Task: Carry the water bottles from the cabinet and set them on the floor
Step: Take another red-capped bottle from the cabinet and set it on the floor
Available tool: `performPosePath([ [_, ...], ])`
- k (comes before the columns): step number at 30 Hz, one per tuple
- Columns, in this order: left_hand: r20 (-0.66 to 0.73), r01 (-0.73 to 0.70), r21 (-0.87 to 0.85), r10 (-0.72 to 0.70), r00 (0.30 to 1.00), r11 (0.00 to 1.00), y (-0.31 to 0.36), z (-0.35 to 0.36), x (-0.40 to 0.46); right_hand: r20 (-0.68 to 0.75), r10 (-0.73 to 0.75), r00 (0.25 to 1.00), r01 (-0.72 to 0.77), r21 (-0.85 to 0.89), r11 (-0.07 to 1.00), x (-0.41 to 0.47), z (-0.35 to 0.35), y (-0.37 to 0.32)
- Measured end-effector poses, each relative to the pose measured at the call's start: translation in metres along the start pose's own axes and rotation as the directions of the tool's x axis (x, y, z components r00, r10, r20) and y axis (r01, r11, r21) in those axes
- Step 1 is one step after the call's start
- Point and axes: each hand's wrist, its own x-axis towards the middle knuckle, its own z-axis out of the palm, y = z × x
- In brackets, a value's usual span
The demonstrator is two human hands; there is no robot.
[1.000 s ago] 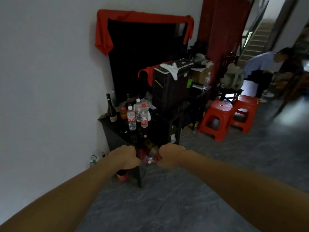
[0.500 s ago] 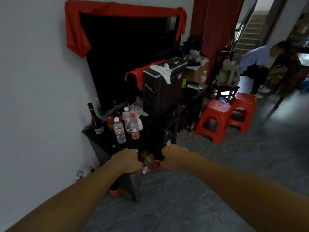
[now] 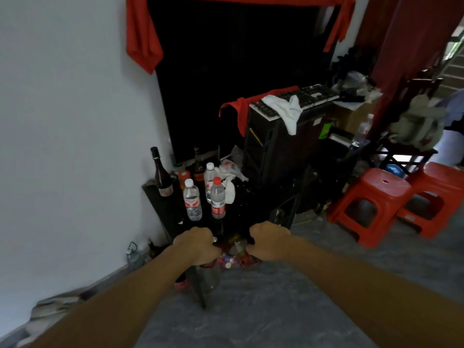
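Note:
Three clear water bottles stand on the low black cabinet [image 3: 164, 209]: one with a white cap [image 3: 192, 202], one with a red cap [image 3: 218, 200], and one behind them [image 3: 209, 173]. Just in front of the cabinet's near edge, my left hand [image 3: 197, 244] and my right hand [image 3: 270, 241] are both fisted, knuckles up. Between them hangs a bundle of clear plastic bottles [image 3: 233, 254] with red labels and small caps. Each hand grips one side of it. Most of the bundle is hidden by my hands and the dark cabinet front.
A dark wine bottle [image 3: 162, 174] and jars stand at the cabinet's back left by the white wall. A black box with a keyboard [image 3: 296, 99] sits to the right. Two red plastic stools [image 3: 371, 202] stand on the grey floor [image 3: 263, 310]. A small bottle [image 3: 134, 256] rests by the wall.
The view has closed in on the cabinet, which now looks larger and nearer. Both hands stay fisted on the bundle and have kept the same spacing.

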Motion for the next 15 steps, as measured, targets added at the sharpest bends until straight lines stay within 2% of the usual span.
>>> performPosePath([
  [8, -0.022, 0.087, 0.028, -0.087, 0.996, 0.996, -0.027, -0.007, 0.067, 0.045, -0.036, 0.998, 0.035, 0.027, 0.999, 0.084, -0.006, 0.004],
  [12, 0.012, 0.094, -0.064, -0.093, 0.996, 0.994, -0.045, -0.015, 0.110, 0.063, -0.029, 0.998, 0.027, 0.034, 0.999, 0.135, -0.006, 0.007],
  [15, -0.029, 0.088, -0.195, -0.096, 0.995, 0.977, -0.061, -0.016, 0.141, 0.071, -0.014, 0.997, 0.012, 0.033, 0.999, 0.174, -0.004, 0.009],
])
